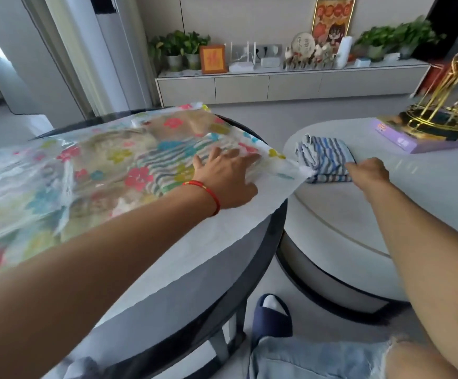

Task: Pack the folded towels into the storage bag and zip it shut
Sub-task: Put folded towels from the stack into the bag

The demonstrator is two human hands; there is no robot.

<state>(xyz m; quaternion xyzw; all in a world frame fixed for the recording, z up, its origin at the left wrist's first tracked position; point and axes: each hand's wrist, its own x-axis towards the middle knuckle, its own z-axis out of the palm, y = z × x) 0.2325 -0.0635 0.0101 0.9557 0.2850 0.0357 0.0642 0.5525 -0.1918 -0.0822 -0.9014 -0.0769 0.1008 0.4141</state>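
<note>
Your left hand (226, 177) lies flat with fingers spread on the storage bag (107, 165), pressing it down, most likely to keep the slippery plastic from sliding while the other hand works at its end. Your right hand (368, 172) is curled tight at the bag's far corner, seemingly pinching the closure or its slider, though the blur keeps you from telling exactly what it grips. The bag, clear with a bright flower print, lies across the dark-rimmed round surface (195, 269) with tan and striped towels (167, 162) already visible inside. One folded blue-striped towel (326, 160) sits outside on the lower pale round surface (359, 214), just beside your right hand, so I judge the packing unfinished if that towel belongs in the bag. On that same surface stand a gold wire stand (446, 110) and a purple box (402, 138). Beyond, a long low cabinet (277, 86) carries potted plants (178, 47), framed pictures and a router.
</note>
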